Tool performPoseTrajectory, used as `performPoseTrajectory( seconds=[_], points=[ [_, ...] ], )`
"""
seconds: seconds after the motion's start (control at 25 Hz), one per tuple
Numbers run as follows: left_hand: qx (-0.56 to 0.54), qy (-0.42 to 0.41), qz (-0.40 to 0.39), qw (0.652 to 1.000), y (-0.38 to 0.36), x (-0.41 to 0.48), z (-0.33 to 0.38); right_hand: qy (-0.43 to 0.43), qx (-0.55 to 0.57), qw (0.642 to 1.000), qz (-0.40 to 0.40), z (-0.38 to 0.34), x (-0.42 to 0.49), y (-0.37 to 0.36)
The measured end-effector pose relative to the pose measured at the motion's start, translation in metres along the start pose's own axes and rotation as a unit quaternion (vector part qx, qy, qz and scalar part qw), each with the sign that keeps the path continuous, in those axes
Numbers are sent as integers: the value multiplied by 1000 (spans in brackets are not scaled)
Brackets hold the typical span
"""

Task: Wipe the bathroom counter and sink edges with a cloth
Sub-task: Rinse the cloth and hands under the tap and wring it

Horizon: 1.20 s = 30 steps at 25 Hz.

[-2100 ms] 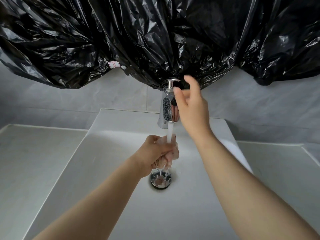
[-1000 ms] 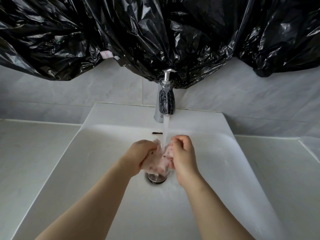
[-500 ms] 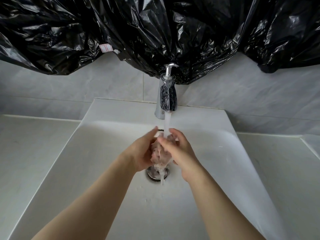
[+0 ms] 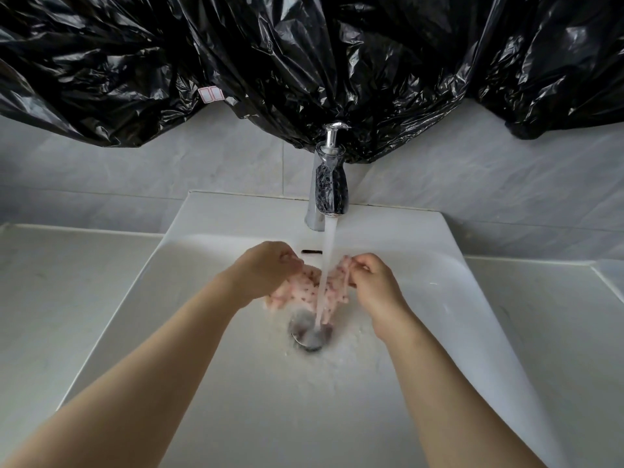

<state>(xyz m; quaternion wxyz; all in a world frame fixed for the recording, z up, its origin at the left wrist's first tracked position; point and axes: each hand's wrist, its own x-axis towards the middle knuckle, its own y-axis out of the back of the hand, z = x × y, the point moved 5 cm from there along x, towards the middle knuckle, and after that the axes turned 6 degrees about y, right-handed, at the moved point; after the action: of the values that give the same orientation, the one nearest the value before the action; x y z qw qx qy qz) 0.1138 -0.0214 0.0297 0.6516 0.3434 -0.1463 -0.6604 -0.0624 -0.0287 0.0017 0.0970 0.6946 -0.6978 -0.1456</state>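
Note:
A pink cloth [image 4: 310, 292] with small dark specks hangs stretched between both hands over the white sink [image 4: 209, 383]. My left hand [image 4: 266, 268] grips its left end and my right hand [image 4: 374, 282] pinches its right end. Water streams from the chrome tap [image 4: 329, 187] onto the middle of the cloth and runs down to the drain [image 4: 309, 331]. The pale counter [image 4: 60, 298] lies flat on both sides of the sink.
Black plastic sheeting [image 4: 304, 62] covers the wall above the tap and hangs down to the tap handle. Grey tiles [image 4: 169, 167] form the back wall. The counter continues on the right [image 4: 557, 332] up to a raised edge.
Two seconds ago my right hand was at the tap handle; it came down to the cloth. The hands rubbed the cloth together under the stream and have now pulled apart, spreading it.

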Motion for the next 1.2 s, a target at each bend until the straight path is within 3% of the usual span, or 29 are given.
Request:
performPoseTrajectory(
  seconds=[0.04,0.12,0.2,0.32,0.4,0.48,0.56,0.64,0.68,0.72,0.8,0.96,1.04,1.08,1.12,1.16,1.2],
  points=[
    [-39,0,-6,999,3,2,-1,-22,52,998,14,1,1,0],
    [-218,39,-48,974,-1,6,-6,-75,113,990,38,6,2,-2],
    [-372,81,-81,921,-10,4,-11,-123,138,983,17,9,-3,-7],
    [-523,98,-152,833,-32,0,-12,-159,239,952,-103,4,-18,-18],
    [-574,147,-134,794,-50,0,-11,-154,337,923,-107,-1,-21,-19],
    [-566,212,-75,793,-62,-2,-14,-77,332,940,-23,-7,-21,-20],
    [-560,227,-66,794,-71,-9,-9,67,146,987,29,-22,-29,-27],
    [-555,208,-70,802,-79,-17,1,188,-63,980,11,-34,-38,-39],
    [-562,218,-83,794,-84,-24,6,193,-106,975,3,-31,-34,-39],
    [-525,236,-94,812,-89,-27,9,163,-93,982,6,-26,-27,-34],
    [-499,261,-123,817,-94,-27,5,83,-65,994,31,-17,-19,-29],
    [-465,234,-45,853,-84,-12,-12,90,-147,985,3,-17,-39,-52],
    [-455,239,-87,854,-91,-18,-8,51,-110,992,32,-13,-28,-42],
    [-495,247,-111,826,-98,-20,-4,29,-100,993,49,-11,-22,-36],
    [-507,236,-123,820,-100,-16,-4,28,-104,993,56,-11,-21,-35],
    [-535,257,-100,799,-93,-14,-3,44,-119,991,48,-14,-23,-39],
    [-501,250,-91,824,-86,-12,-2,63,-136,988,32,-19,-28,-43]
  ],
)
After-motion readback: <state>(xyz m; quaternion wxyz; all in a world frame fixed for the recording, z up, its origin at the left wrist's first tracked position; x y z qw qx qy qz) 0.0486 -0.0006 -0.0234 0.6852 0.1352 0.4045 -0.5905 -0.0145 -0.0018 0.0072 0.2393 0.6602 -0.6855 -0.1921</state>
